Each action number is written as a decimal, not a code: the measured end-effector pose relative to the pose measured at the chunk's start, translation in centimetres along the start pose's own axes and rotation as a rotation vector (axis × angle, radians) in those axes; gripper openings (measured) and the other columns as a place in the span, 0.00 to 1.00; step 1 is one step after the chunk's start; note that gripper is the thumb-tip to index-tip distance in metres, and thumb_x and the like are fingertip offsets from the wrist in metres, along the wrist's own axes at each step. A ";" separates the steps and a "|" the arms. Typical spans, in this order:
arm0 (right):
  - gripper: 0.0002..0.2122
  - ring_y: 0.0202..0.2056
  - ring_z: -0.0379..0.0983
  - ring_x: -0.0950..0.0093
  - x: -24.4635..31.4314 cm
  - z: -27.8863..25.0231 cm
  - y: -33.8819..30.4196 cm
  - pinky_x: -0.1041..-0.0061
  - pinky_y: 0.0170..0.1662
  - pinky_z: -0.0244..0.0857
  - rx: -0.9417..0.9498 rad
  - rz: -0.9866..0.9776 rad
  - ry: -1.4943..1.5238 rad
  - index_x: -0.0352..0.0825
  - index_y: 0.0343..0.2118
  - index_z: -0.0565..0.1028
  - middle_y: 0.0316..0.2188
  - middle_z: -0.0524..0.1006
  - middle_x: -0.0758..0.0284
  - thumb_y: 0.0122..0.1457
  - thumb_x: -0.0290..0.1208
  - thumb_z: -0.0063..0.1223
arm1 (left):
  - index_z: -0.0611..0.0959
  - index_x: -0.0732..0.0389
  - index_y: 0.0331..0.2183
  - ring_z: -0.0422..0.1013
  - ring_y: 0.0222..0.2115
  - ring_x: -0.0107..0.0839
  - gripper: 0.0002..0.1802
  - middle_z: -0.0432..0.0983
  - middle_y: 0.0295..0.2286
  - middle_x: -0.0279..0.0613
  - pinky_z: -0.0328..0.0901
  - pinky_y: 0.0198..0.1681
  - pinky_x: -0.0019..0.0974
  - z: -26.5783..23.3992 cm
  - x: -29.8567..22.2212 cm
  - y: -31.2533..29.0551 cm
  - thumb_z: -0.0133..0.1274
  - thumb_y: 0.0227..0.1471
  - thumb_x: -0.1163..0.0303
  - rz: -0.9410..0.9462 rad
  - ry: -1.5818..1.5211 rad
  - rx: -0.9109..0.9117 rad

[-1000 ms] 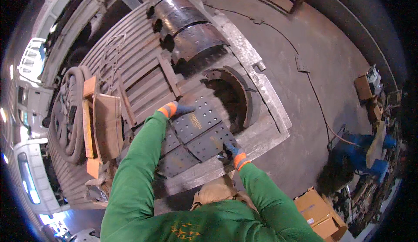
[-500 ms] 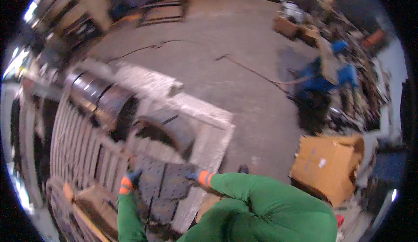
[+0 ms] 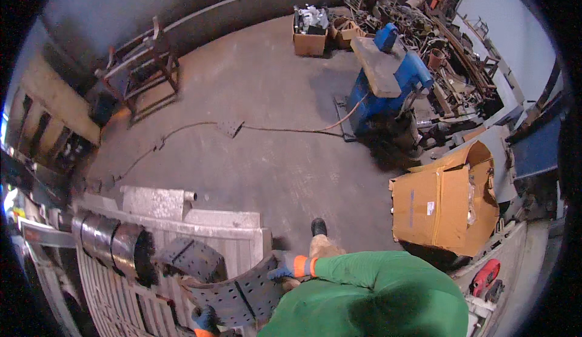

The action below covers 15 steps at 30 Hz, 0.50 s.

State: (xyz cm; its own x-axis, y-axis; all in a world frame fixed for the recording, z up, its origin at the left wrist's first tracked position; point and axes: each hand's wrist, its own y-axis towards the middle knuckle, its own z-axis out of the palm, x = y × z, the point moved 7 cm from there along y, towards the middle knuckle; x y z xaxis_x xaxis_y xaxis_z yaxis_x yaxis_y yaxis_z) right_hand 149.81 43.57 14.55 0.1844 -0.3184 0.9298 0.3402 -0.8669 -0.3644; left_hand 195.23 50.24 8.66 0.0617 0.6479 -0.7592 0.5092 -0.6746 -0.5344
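Observation:
Between both gloved hands is a brake shoe (image 3: 227, 300), a curved dark-grey piece with rows of holes and a dark slot across its middle. My right hand (image 3: 281, 266), in a dark blue glove with an orange cuff, is closed on its right end. Lower down, my left hand (image 3: 206, 319) grips the left end; part of it falls beyond the lower edge. Just beyond lies another curved brake shoe (image 3: 197, 259). A row of dark, glossy round pieces (image 3: 112, 240) sits to the left on the slatted surface (image 3: 115, 297).
An open cardboard box (image 3: 433, 206) stands at the right, with a red tool (image 3: 485, 276) nearer me. Beyond are a blue machine (image 3: 379, 97), a scrap heap (image 3: 418, 40) and a small box (image 3: 309, 43). A hose (image 3: 285, 130) crosses the floor. A metal frame (image 3: 142, 76) stands far left.
The view has swung leftward, so the slatted surface appears lower and the machine and boxes show more. The brake shoe, still in both hands, is now tilted with its curve visible.

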 end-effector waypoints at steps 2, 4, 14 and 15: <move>0.33 0.37 0.73 0.60 -2.4 -5.4 0.5 0.65 0.39 0.65 -0.066 0.033 -0.171 0.33 0.40 0.71 0.35 0.76 0.54 0.38 0.58 0.61 | 0.70 0.53 0.23 0.58 0.15 0.23 0.08 0.62 0.15 0.29 0.55 0.17 0.30 5.3 -1.6 1.8 0.51 0.49 0.65 0.100 -0.049 0.274; 0.35 0.37 0.72 0.56 0.7 -11.3 -0.4 0.63 0.39 0.64 -0.109 0.009 -0.232 0.32 0.39 0.71 0.34 0.75 0.52 0.38 0.61 0.58 | 0.71 0.56 0.23 0.60 0.16 0.24 0.08 0.63 0.16 0.30 0.56 0.18 0.30 11.7 -7.2 -1.1 0.50 0.50 0.66 0.177 -0.097 0.323; 0.37 0.38 0.70 0.53 6.6 -37.8 -3.4 0.61 0.42 0.64 -0.561 0.093 -0.403 0.31 0.43 0.68 0.37 0.73 0.50 0.36 0.58 0.60 | 0.73 0.69 0.43 0.68 0.37 0.30 0.23 0.73 0.37 0.41 0.61 0.43 0.33 44.6 -35.1 -8.9 0.55 0.43 0.72 0.441 -0.079 0.780; 0.37 0.38 0.71 0.53 6.0 -40.2 -3.3 0.60 0.41 0.64 -0.624 0.069 -0.395 0.31 0.43 0.68 0.36 0.73 0.50 0.36 0.57 0.61 | 0.72 0.68 0.44 0.67 0.38 0.30 0.24 0.72 0.38 0.41 0.61 0.44 0.33 48.4 -37.2 -8.3 0.56 0.43 0.72 0.460 -0.020 0.828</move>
State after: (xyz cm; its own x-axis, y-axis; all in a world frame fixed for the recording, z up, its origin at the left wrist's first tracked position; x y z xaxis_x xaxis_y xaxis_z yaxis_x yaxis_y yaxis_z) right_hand 112.75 29.10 23.41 0.5441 -0.3207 0.7753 -0.2501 -0.9441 -0.2150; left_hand 147.20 14.59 23.37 0.0865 0.2547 -0.9631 -0.3333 -0.9037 -0.2689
